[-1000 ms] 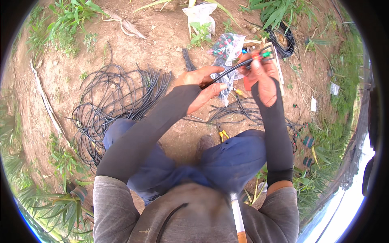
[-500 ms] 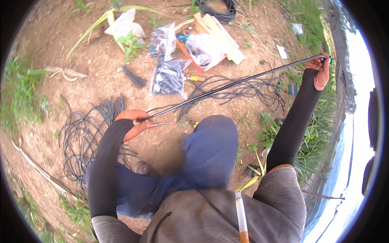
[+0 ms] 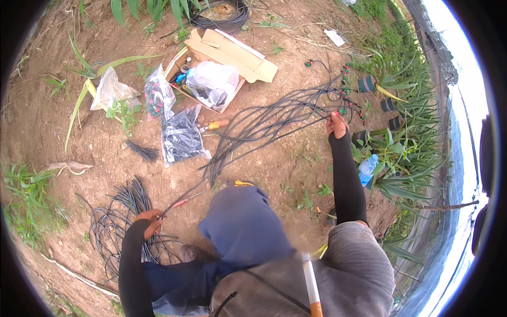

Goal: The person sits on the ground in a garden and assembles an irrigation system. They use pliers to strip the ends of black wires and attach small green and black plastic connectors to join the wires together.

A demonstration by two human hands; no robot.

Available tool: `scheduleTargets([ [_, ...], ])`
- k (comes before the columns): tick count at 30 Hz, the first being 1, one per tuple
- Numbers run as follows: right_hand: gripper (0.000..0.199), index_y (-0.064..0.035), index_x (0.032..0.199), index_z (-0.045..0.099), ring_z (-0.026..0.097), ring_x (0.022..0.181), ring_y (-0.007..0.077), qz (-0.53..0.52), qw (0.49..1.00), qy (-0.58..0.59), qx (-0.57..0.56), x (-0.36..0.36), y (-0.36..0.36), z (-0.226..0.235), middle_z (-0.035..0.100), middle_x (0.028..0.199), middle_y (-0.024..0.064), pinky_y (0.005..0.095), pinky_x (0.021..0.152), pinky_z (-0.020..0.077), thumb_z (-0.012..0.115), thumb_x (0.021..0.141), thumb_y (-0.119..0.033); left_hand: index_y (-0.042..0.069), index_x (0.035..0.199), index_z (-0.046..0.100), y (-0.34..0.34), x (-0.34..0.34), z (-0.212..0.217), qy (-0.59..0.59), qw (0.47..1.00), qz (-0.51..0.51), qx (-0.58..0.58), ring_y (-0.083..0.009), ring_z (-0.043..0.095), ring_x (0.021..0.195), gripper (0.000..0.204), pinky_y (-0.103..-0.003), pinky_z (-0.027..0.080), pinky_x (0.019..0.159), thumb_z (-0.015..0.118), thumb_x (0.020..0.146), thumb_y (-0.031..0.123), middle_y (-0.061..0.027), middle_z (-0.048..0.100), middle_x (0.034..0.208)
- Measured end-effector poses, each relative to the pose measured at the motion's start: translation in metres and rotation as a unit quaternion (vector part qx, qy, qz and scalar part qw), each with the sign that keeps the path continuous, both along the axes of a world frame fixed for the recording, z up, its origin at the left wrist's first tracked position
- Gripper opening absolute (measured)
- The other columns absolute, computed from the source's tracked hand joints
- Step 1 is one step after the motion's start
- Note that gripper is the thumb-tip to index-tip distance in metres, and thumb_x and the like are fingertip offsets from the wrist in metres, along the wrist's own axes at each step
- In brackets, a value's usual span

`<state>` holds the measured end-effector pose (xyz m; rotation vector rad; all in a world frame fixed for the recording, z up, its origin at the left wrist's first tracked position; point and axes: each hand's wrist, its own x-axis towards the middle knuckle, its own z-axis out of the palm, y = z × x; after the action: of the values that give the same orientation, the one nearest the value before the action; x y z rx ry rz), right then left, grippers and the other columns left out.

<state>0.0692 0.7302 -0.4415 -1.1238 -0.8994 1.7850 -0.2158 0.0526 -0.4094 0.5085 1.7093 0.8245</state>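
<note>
This was outdoors, a garden or nursery plot by its look: bare earth underfoot, potted plants lined up, open sky beyond.

Held tube: thin, black and flexible, stretched nearly straight, gripped toward both ends, slanting from near left to far right.
Right end: a small red-and-green fitting, partly covered by the grip.
Left end: lost to my view inside the grip, just beside the heap.
Run: along the near side of the laid-out tubes; whether it touches them, I can't tell from here.
Laid-out tubes: same thin black kind, loosely spread on the ground, bunched at left, fanned at right among red and green connectors.
Heap: black tubes at near left, looped and tangled, straighter ends sheaved on its far side.
</note>
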Motion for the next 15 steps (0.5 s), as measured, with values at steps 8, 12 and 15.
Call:
scheduleTargets([
  [8, 0.015, -0.0068, 0.091, 0.059, 0.058, 0.069, 0.0157, 0.055, 0.998, 0.006, 0.029, 0.123, 0.144, -0.072, 0.060, 0.078, 0.0025, 0.0272, 0.057, 0.0474, 0.063, 0.089, -0.021, -0.001, 0.121, 0.057, 0.107, 0.023, 0.014, -0.097, 0.995, 0.009, 0.026, -0.0109, 0.058, 0.067, 0.032, -0.024, 0.049, 0.061, 0.054, 0.089, 0.000, -0.0062, 0.060, 0.072],
  [12, 0.042, -0.0103, 0.125, 0.046, 0.063, 0.095, 0.0261, -0.055, 0.974, 0.114, 0.188, 0.134, 0.247, 0.030, 0.062, 0.107, 0.0121, 0.0376, 0.082, 0.0539, 0.063, 0.087, -0.006, 0.003, 0.130, 0.051, 0.220, 0.030, 0.017, -0.010, 0.978, -0.081, 0.191, -0.0161, 0.064, 0.094, 0.041, -0.030, 0.048, 0.083, 0.055, 0.090, 0.009, -0.0154, 0.065, 0.105],
  [15, 0.044, -0.0088, 0.132, 0.041, 0.059, 0.111, 0.0306, -0.028, 0.956, -0.023, 0.290, 0.065, 0.210, 0.039, 0.058, 0.120, 0.0181, 0.0417, 0.094, 0.0494, 0.058, 0.091, -0.009, 0.007, 0.138, 0.042, 0.262, 0.044, 0.025, 0.216, 0.950, -0.041, 0.223, -0.0318, 0.056, 0.115, 0.057, -0.036, 0.043, 0.097, 0.059, 0.088, 0.027, -0.0201, 0.055, 0.127],
])
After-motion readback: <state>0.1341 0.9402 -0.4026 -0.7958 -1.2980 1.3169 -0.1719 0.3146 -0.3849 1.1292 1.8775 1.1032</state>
